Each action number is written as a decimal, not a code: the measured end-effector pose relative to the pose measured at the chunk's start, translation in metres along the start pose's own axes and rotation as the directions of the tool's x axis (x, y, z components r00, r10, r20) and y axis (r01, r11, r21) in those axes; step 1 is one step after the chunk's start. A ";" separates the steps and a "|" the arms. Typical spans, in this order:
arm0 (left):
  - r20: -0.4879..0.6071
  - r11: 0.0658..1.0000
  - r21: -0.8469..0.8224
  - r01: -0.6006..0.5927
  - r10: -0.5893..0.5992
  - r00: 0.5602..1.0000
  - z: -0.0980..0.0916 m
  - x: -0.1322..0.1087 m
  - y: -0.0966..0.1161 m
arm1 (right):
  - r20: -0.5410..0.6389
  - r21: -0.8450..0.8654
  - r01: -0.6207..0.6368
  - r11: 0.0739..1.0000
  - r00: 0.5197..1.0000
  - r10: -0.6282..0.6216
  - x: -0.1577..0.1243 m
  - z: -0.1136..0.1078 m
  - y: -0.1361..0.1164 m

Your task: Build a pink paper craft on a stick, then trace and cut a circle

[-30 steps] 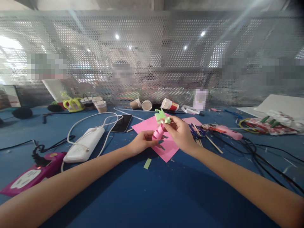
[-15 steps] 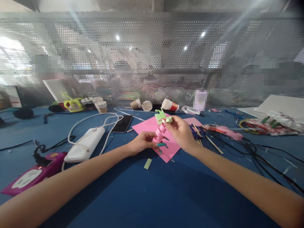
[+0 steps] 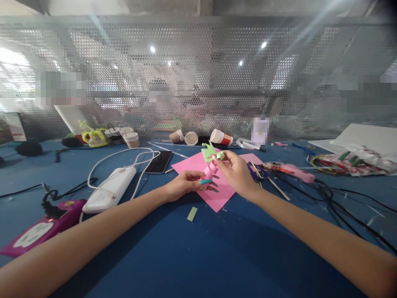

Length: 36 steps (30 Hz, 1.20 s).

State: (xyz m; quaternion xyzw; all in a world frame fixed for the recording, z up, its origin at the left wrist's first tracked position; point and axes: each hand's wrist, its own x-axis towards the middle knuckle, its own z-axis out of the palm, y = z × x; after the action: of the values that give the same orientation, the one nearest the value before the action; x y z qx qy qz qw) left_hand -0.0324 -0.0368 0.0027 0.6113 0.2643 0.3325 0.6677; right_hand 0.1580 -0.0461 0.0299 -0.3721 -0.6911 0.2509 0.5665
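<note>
Head view. Pink paper curl [image 3: 211, 169] held over pink sheet [image 3: 217, 201], about midway between the tabletop's [image 3: 192, 260] left and right edges. Left hand [image 3: 182, 185]: fingers pinching curl's lower end. Right hand [image 3: 238, 173]: fingers pinching its upper end, small green paper piece [image 3: 220, 155] there too. Green scrap [image 3: 192, 214] toward near edge. Power strip [image 3: 46, 227] near left edge. Stacked cups [image 3: 218, 137], tipped over, along far edge.

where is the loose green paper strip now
In the head view, the green strip lies on the blue table, below centre, left of the near corner of the pink sheet.
</note>
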 end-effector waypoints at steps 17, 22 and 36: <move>-0.041 0.998 0.058 0.023 -0.021 0.999 0.001 0.002 -0.003 | -0.025 -0.094 0.026 0.995 0.999 -0.028 -0.001 0.001 0.006; -0.011 0.997 0.072 0.018 -0.017 1.000 0.004 0.002 -0.002 | -0.034 -0.109 0.041 0.993 0.998 -0.045 -0.002 0.001 0.005; -0.068 0.998 0.056 0.040 -0.036 0.997 0.003 0.003 -0.003 | -0.034 -0.084 -0.001 0.996 0.999 -0.002 0.000 0.001 0.012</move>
State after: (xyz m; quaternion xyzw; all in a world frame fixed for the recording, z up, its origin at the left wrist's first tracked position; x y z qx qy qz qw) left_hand -0.0280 -0.0366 0.0007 0.6136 0.3075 0.3321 0.6470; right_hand 0.1600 -0.0387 0.0209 -0.3997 -0.6912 0.2153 0.5623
